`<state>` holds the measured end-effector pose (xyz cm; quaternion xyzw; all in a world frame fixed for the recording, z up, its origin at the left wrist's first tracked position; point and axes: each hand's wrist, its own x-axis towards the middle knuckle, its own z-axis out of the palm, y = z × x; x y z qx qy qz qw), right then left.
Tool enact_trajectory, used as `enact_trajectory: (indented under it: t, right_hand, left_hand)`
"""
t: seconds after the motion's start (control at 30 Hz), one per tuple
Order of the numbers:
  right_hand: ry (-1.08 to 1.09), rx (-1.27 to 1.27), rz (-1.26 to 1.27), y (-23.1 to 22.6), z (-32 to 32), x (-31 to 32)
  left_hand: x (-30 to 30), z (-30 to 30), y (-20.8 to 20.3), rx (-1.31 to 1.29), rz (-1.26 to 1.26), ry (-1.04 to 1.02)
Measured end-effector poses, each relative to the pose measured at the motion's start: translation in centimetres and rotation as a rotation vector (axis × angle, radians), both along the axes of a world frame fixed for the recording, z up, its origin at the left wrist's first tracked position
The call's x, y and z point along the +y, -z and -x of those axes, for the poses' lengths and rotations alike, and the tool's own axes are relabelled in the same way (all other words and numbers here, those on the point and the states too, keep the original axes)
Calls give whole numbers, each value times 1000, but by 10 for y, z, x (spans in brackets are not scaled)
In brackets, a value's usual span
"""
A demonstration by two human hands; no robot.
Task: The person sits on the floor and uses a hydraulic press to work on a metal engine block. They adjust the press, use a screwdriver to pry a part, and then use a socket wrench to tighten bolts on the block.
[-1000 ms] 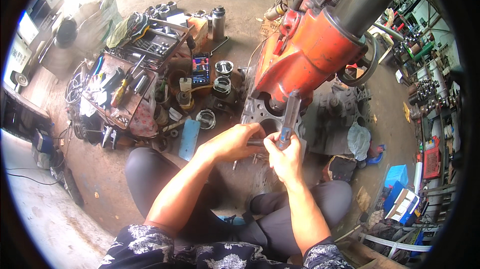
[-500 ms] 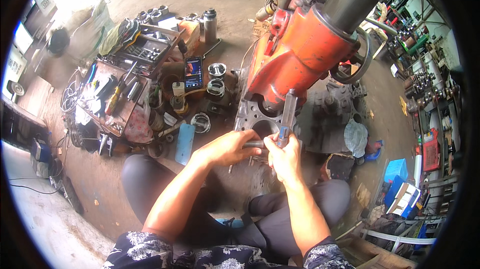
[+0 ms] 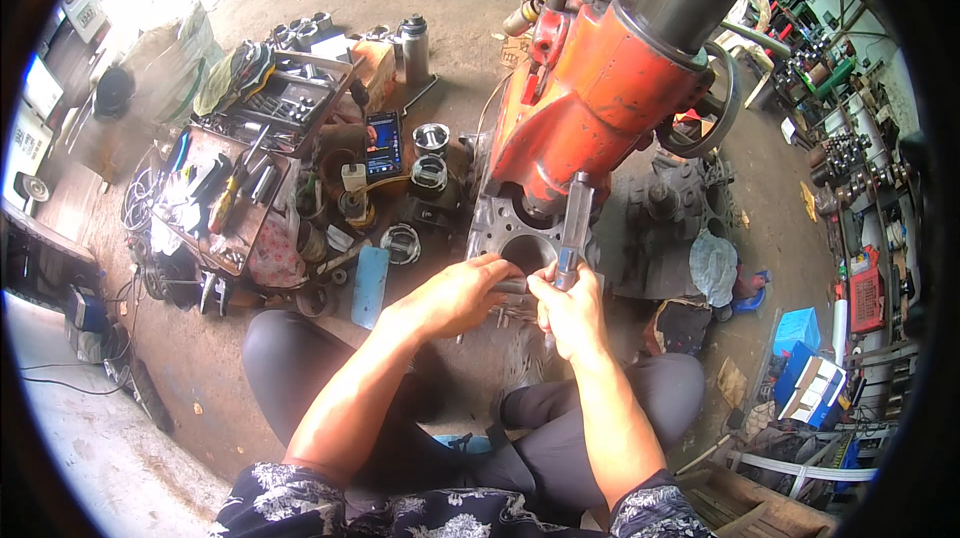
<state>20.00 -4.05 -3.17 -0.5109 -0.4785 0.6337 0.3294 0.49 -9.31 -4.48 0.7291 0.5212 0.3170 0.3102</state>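
My right hand [image 3: 567,310] grips the lower end of a long grey metal bar [image 3: 574,223] that stands upright in front of a red machine [image 3: 600,88]. My left hand [image 3: 455,293] is closed on a small dark metal piece [image 3: 512,286] that meets the bar at my right fingers. Both hands hover over a grey engine block [image 3: 500,233] with a round bore [image 3: 527,253], which lies on the floor under the red machine. I sit on the ground with my knees spread to either side.
At left, trays [image 3: 225,198] hold several hand tools, and a socket case [image 3: 270,103] lies behind them. A phone [image 3: 383,143], pistons [image 3: 430,173], a steel flask [image 3: 414,46] and a blue can [image 3: 368,273] lie nearby. Blue boxes [image 3: 800,333] and shelves stand at right.
The view has shifted a little. Both hands stay together on the bar and the small piece, with the bar still upright over the engine block.
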Motion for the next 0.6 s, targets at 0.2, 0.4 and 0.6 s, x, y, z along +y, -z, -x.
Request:
enact_trajectory:
  t: [0.2, 0.4, 0.6]
  right_hand:
    - [-13, -57, -78, 1, 4, -4]
    - [-51, -171, -175, 2, 7, -8]
    - [-91, -264, -233, 4, 4, -8]
  left_hand:
    - [-2, -6, 0, 201, -158, -76]
    - [-7, -14, 2, 246, -82, -122]
    - [-10, -15, 5, 241, -68, -113]
